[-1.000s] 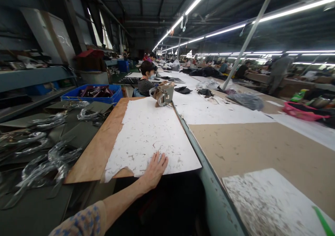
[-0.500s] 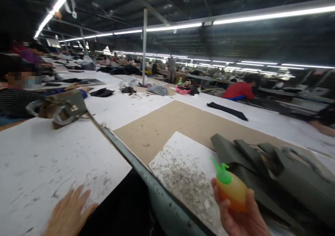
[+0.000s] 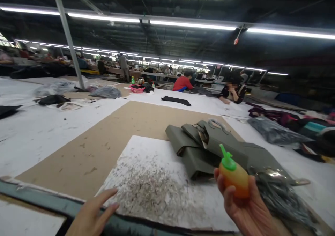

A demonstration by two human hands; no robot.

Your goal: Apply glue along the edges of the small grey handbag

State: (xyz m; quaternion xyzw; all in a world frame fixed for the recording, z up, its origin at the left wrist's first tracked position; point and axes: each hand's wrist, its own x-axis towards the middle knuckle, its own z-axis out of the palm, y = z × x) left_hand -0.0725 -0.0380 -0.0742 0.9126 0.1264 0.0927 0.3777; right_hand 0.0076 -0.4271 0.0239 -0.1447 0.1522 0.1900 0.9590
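My right hand (image 3: 246, 208) holds a small orange squeeze bottle (image 3: 234, 176) with a green nozzle pointing up, at the lower right. Behind the bottle lies a pile of olive-green bag pieces (image 3: 206, 147) on the table. My left hand (image 3: 91, 215) is open with fingers apart at the near edge of a white, glue-stained sheet (image 3: 157, 187), its fingertips at the sheet's lower left corner. The sheet lies on a brown board (image 3: 110, 138).
A grey-blue table edge (image 3: 39, 199) runs along the bottom left. Clear plastic bags (image 3: 277, 134) and dark fabric lie to the right. A slanted metal post (image 3: 65, 33) rises at the left. Several people work at distant tables, one in red (image 3: 183, 83).
The view has swung right. My left hand left the left white sheet and now sits at the stained sheet's edge. The bottle in my right hand came fully into view.
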